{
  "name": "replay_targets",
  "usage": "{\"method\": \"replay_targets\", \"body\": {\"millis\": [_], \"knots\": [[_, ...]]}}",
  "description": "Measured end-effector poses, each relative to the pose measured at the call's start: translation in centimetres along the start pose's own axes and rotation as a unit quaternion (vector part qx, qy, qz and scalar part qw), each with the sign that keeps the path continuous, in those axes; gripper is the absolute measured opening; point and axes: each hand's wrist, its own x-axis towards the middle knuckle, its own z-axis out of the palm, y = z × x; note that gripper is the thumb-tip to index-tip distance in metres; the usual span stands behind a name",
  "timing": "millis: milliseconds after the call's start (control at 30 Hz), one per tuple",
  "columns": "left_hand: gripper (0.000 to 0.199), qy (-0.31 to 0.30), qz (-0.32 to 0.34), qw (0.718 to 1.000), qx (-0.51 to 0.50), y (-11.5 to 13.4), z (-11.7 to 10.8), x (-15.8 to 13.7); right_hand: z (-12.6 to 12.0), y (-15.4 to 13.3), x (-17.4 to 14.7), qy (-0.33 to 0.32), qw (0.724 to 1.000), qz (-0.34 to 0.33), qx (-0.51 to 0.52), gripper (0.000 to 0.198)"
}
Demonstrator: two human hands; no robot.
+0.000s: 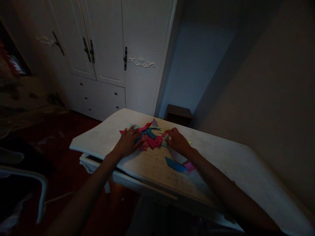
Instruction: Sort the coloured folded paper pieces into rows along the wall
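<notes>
A loose heap of coloured paper pieces (152, 141) lies on the white table, in red, pink, teal, lilac and pale green. My left hand (128, 140) rests on the left side of the heap, palm down and fingers spread. At the heap's right edge, my right hand (177, 141) has its fingers curled, with thumb and forefinger at a small piece of paper (164, 134); the grip is dim and partly hidden. Nearer me, a blue paper piece (175, 165) and a pink paper piece (189, 167) lie beside my right forearm.
The white table (221, 150) has a slightly open drawer (120, 172) along its front. Behind it stand a white wardrobe (142, 82) and a small brown cabinet (179, 112). A pale curved metal frame (43, 183) is at the lower left, and a wall borders the right.
</notes>
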Motion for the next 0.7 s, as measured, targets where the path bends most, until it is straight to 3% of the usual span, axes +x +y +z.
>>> {"method": "replay_targets", "body": {"millis": [100, 233, 467, 700], "knots": [[0.045, -0.037, 0.011, 0.999, -0.007, -0.1, 0.2, 0.3, -0.1, -1.1, 0.0, -0.017, 0.996, -0.081, -0.022, 0.032], [0.047, -0.026, 0.022, 0.999, -0.011, -0.7, 0.5, 0.8, 0.3, -2.5, -0.3, -0.083, 0.973, -0.213, -0.019, 0.033], [0.041, 0.017, 0.011, 0.999, -0.049, -0.2, -0.2, 0.9, 0.0, -1.8, -2.4, -0.092, 0.984, -0.146, -0.054, 0.025], [0.038, 0.033, 0.019, 0.992, -0.119, -0.5, -0.8, 1.2, -1.3, 0.5, -4.7, -0.070, 0.991, -0.108, -0.040, 0.031]]}}
